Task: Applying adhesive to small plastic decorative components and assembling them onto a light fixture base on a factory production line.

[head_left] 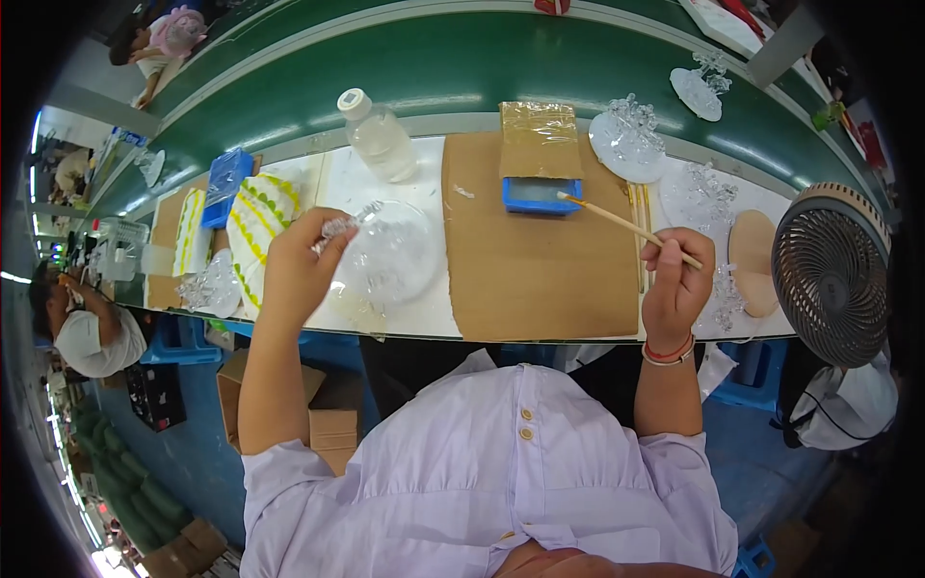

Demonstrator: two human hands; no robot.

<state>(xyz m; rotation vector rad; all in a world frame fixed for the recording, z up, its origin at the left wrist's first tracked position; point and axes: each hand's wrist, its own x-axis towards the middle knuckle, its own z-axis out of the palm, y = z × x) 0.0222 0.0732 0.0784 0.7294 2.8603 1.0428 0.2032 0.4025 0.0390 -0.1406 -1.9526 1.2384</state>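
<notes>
My left hand (306, 252) is closed on a small clear plastic piece (349, 223), held over the left part of a round clear dish (397, 252). In my right hand (679, 275) is a thin wooden brush (626, 224), gripped near its end. Its pale tip points left, at the near right corner of a blue tray (541, 197); whether it touches the tray I cannot tell. Brown cardboard with clear tape (540, 140) covers the tray's far part, and whitish stuff shows in the near opening. Under the tray lies a flat cardboard sheet (540, 279).
A capped clear bottle (381, 140) stands behind the dish. White discs bearing clear plastic pieces (626, 140) sit at the back right. A black fan (831, 275) stands at the right end. Yellow-and-white cloth (260, 226) and a blue box (227, 183) lie left. Other people sit further left.
</notes>
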